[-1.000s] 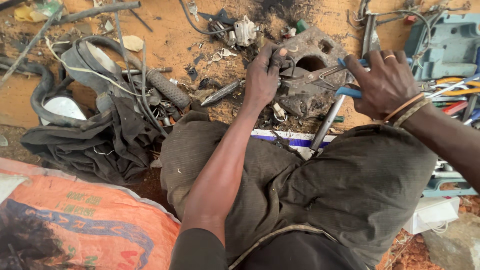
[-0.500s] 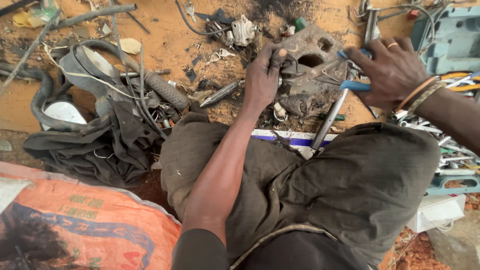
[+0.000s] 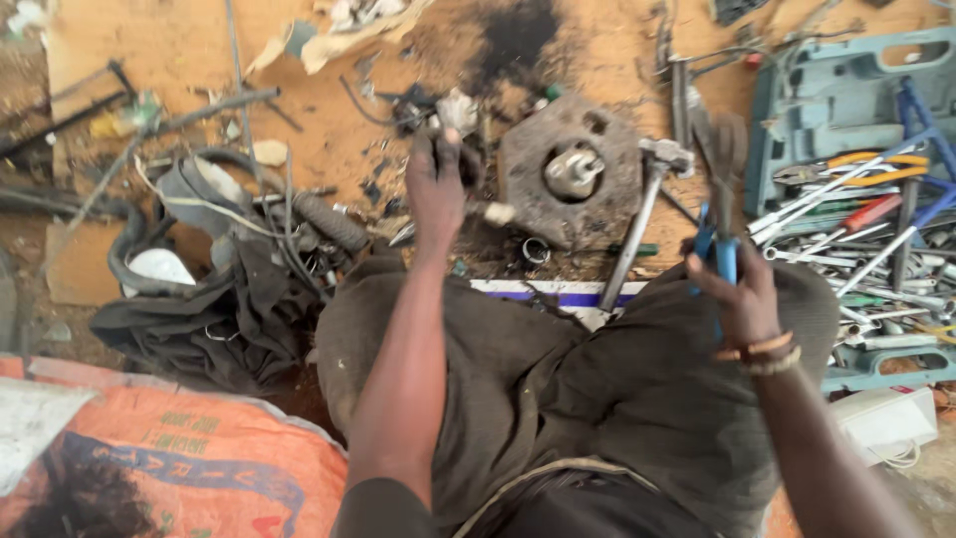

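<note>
My left hand (image 3: 436,191) is raised over the oily ground just left of a heavy rusty metal hub (image 3: 518,169). Its fingers are closed on a small dark metal piece, and a short stub with a pale tip (image 3: 498,212) sticks out to the right. My right hand (image 3: 745,301) is above my right knee and grips blue-handled pliers (image 3: 719,189), whose jaws point away from me toward the hub's right side. A long hammer (image 3: 637,219) leans between the hub and my lap.
An open blue tool case (image 3: 797,110) with several screwdrivers and wrenches (image 3: 876,239) lies at the right. Black hoses and a dark cloth (image 3: 229,309) are piled at the left. An orange woven sack (image 3: 199,468) is at the lower left, a white box (image 3: 876,420) at the lower right.
My left hand has come off the hub and moved left with a small piece in it. My right hand has drawn back toward my knee, lifting the pliers upright.
</note>
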